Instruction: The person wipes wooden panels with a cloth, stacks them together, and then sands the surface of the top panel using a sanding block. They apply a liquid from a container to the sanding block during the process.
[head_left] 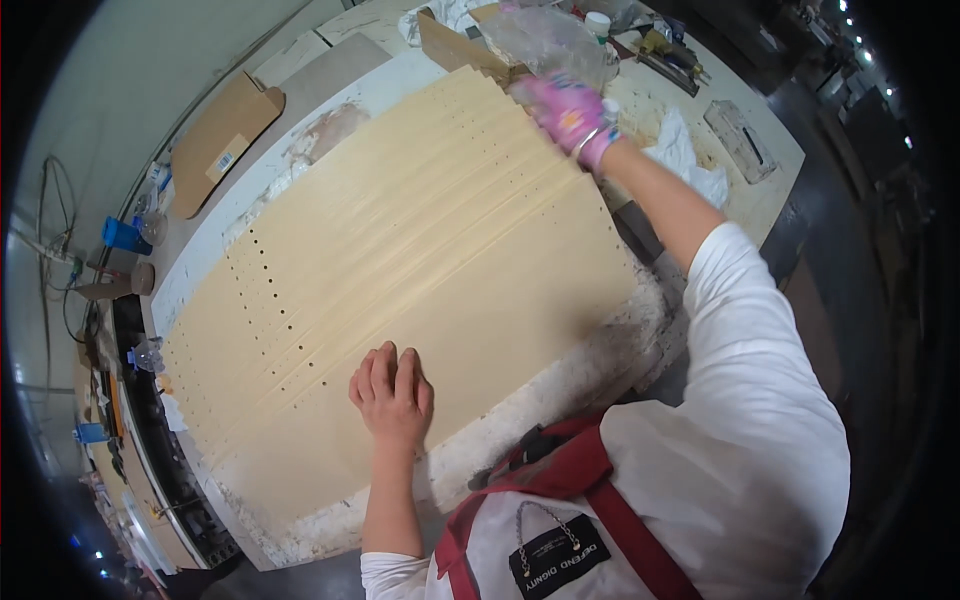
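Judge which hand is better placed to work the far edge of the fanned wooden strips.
Right. The gloved right hand is already at the far edge of the strips; the bare left hand lies flat near the front.

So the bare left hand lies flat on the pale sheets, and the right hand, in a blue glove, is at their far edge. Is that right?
Not quite: the head view shows the right hand in a pink glove, not a blue one. The rest holds: the bare left hand lies flat on the pale sheets, and the right hand is at their far edge.

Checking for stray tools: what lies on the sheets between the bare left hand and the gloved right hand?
Head view: only bare pale veneer sheets with rows of punched holes lie between the left hand and the gloved right hand.
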